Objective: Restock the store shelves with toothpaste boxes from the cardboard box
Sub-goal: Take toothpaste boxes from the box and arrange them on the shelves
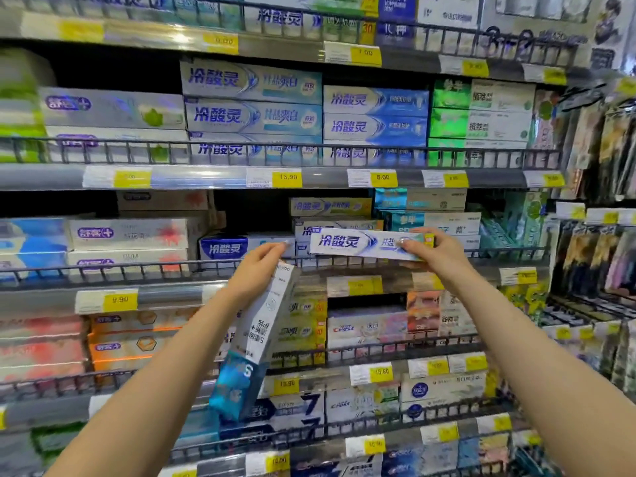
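Gripping one toothpaste box by its right end, the right hand holds it level just above the rail of the middle shelf. Left hand clasps a second box, tilted, blue end down. Two boxes in hand. Five stocked shelf tiers visible, yellow price tags along each edge.
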